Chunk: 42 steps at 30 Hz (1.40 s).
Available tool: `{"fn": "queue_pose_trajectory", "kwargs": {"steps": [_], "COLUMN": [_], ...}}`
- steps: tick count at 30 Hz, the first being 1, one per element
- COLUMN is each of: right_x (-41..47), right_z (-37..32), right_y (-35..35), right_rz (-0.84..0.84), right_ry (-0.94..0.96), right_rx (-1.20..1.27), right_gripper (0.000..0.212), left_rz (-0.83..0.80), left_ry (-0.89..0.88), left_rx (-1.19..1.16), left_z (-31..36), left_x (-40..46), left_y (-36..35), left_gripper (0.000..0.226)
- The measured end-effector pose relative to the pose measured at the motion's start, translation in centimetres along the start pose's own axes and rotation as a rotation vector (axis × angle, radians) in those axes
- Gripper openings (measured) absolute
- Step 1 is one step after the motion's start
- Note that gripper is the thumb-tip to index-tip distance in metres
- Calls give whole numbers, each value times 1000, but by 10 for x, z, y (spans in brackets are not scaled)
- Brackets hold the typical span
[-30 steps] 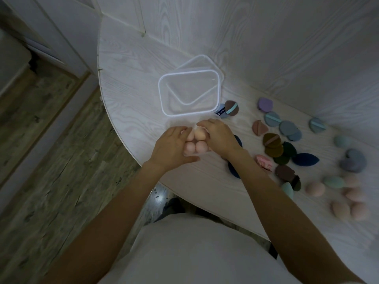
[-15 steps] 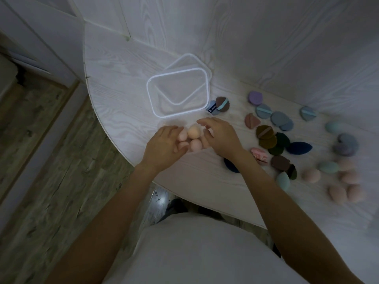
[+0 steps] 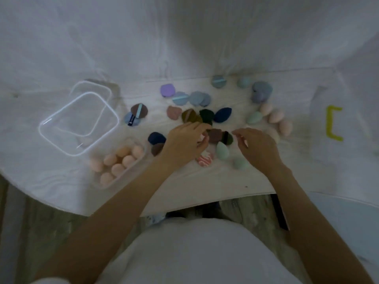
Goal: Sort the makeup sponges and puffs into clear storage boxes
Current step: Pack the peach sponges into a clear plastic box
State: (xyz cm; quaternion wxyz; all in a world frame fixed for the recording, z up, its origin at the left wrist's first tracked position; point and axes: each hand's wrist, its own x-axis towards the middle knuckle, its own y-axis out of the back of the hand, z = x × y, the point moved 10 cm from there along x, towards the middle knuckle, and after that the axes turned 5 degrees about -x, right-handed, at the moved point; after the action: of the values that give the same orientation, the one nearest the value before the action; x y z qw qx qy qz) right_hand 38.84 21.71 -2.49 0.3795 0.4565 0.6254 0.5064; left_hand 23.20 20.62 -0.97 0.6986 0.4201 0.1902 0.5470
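Note:
A small clear box (image 3: 143, 149) at the front left holds several peach sponges (image 3: 123, 151). Behind it lies a larger clear box (image 3: 41, 128), with nothing in it, over a clear lid (image 3: 90, 85). My left hand (image 3: 184, 142) reaches into the loose pile with bent fingers, the fingertips at a brown puff (image 3: 215, 135). No object shows in its grasp. My right hand (image 3: 256, 146) hovers just right of that puff, fingers loosely curled and holding nothing. A mint sponge (image 3: 223, 150) and a pink marbled sponge (image 3: 205, 159) lie between my hands.
Loose puffs in purple (image 3: 167, 90), blue-grey (image 3: 196, 98), olive, dark green and navy (image 3: 222, 114) spread across the white table. More peach sponges (image 3: 274, 117) lie at the right. A yellow bracket-shaped thing (image 3: 333, 124) sits far right. The table's front edge (image 3: 205, 197) runs just before my body.
Both hands have let go of the peach sponges, which now lie in the small box, and have moved right to the puff pile. The camera has swung right too.

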Motion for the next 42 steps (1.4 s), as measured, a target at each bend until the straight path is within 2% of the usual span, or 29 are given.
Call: {"fn": "queue_pose_trajectory", "kwargs": {"steps": [3,6,10,12,15,17,21,25,27,32,34,37,42], "right_x": [-16,-23,-16,-8,2,3,-1,-1,9,33,40,56,78], "right_z": [81,155,189,185,177,175,161,110,62,-92,-147,-213,-282], "right_y": [5,-7,-31,-39,-53,-60,-48,-43,-44,-57,-59,-62,-83], "right_rz": [73,64,-7,-47,-179,-226,-134,-120,-132,-306,-326,-252,-66], "right_ry": [-191,-341,-380,-314,-243,-245,-169,-69,11,260,371,473,594], "right_rx": [54,162,212,172,78,68,125,426,530,623,640,550,200], "right_gripper": [22,25,36,40,37,35,34,35,36,37,36,39,34], "left_rz": [-268,-334,-242,-256,-300,-236,7,215,344,645,730,811,864], "left_ry": [142,223,386,440,451,458,517,557,617,782,828,869,868], "left_rx": [9,-73,-26,29,71,-38,-298,-470,-494,-555,-546,-543,-560], "left_z": [2,17,15,12,14,18,20,-5,-27,-80,-101,-133,-175], "left_x": [37,74,106,110,109,104,70,8,-35,-139,-171,-206,-224], "left_y": [-70,-128,-160,-173,-187,-180,-128,-70,-40,37,63,95,120], "left_gripper": [39,41,49,53,44,40,39,34,34,28,27,29,28]}}
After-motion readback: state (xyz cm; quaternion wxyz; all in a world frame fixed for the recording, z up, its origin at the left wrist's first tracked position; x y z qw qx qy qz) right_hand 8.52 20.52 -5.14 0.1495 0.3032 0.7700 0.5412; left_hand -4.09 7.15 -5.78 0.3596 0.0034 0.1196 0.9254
